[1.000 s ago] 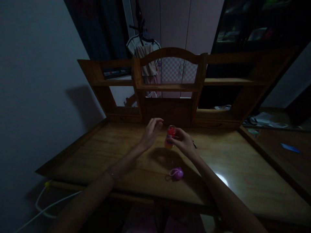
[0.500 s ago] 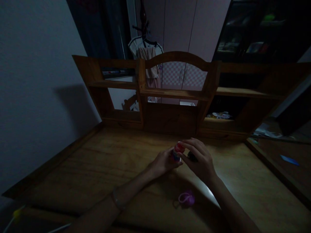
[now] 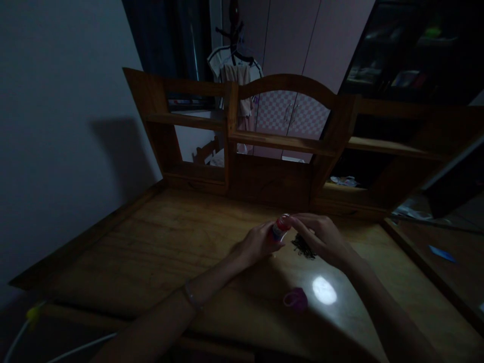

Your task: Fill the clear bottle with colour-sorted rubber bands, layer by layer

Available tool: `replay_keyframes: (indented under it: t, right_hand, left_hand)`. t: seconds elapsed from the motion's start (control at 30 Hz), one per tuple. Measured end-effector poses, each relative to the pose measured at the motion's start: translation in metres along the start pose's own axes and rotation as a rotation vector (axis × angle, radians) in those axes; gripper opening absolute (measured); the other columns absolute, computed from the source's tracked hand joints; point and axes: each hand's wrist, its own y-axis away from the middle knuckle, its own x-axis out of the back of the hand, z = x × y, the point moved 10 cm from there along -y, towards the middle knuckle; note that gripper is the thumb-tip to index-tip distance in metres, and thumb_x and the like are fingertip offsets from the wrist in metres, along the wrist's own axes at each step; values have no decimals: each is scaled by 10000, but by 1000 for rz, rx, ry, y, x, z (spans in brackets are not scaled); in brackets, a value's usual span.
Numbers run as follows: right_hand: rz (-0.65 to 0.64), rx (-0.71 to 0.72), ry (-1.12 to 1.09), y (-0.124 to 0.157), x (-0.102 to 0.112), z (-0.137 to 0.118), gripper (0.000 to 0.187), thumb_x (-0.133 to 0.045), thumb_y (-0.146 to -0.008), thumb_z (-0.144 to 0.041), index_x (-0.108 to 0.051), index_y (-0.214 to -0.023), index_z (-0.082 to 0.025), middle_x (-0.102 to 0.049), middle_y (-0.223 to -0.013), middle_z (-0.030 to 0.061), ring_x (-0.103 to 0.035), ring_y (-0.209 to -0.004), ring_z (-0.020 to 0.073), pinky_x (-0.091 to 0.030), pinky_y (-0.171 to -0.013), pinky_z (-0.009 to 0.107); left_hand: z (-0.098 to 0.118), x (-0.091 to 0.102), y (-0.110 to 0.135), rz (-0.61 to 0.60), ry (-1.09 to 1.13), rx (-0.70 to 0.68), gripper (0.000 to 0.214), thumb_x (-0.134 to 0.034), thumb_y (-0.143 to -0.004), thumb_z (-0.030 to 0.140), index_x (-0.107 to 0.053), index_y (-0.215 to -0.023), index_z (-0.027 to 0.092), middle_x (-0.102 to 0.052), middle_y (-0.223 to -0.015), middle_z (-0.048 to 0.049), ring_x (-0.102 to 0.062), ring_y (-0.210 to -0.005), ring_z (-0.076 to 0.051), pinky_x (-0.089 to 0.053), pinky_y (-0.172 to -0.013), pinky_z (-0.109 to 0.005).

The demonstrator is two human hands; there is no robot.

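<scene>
A small bottle (image 3: 280, 229) with a red top and a blue, partly white label is tilted a little to the right above the table. My left hand (image 3: 260, 243) is closed around its lower part. At the red top, my right hand (image 3: 323, 236) has its thumb and fingertips closed together against the side; the exact grip there is too dark to see. Under the right hand lies a tangled dark pile (image 3: 303, 247) of small thin pieces on the tabletop. Closer to me rests a purple item (image 3: 298, 300) with a loop, touched by neither hand.
The wooden tabletop (image 3: 181, 242) runs back to a shelf unit (image 3: 280, 143) with open compartments. A pale wall (image 3: 75, 151) borders the left side. Past the right edge lies a flat blue item (image 3: 442, 253). A white cable (image 3: 86, 345) hangs at the lower left.
The view has shifted slightly. My right hand has turned and its fingers have drawn together at the bottle's top, showing more of the dark pile. The bottle leans more to the right.
</scene>
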Motion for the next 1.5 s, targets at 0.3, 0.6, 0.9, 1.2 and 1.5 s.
replay_keyframes:
  t: [0.3, 0.6, 0.9, 1.2, 1.5]
  right_hand:
    - [-463, -116, 57, -34, -20, 4, 741, -260, -943, -670, -774, -804, -154, -694, -695, 78, -626, -650, 176, -456, -697, 281]
    - [-673, -215, 6, -40, -29, 3, 777, -261, -918, -712, -767, -981, -126, -649, -534, 42, -502, -375, 103, -475, -623, 275]
    - [-439, -184, -26, -47, 0, 5, 689, -306, -948, -648, -775, -973, -144, -511, -349, -4, -522, -358, 129, -432, -511, 250]
    - [-532, -219, 31, -42, -18, 7, 780, -283, -911, -718, -777, -760, -132, -456, -296, 2, -454, -290, 115, -410, -456, 253]
    - [-313, -159, -105, -48, 12, 5, 617, -352, -952, -602, -756, -920, -137, -727, -678, 58, -522, -345, 87, -414, -448, 224]
  left_hand:
    - [4, -2, 5, -57, -16, -7, 430, -719, -744, 389, -612, -1111, 193, -695, -1016, -35, -633, -859, -183, -465, -718, -246]
    - [0, -1, 2, -79, -1, 16, 404, -709, -745, 422, -636, -1052, 169, -699, -923, -31, -623, -784, -166, -452, -648, -225]
    - [-13, -3, -1, -49, 15, 38, 456, -695, -719, 538, -648, -977, 165, -687, -857, -35, -625, -738, -176, -476, -633, -248]
    - [-10, -8, 0, -85, 43, 26, 430, -735, -703, 461, -646, -996, 159, -686, -853, -20, -605, -719, -151, -447, -612, -219]
    - [-13, -4, 0, -84, 31, 56, 474, -712, -706, 535, -651, -986, 157, -685, -845, -32, -614, -726, -170, -468, -631, -244]
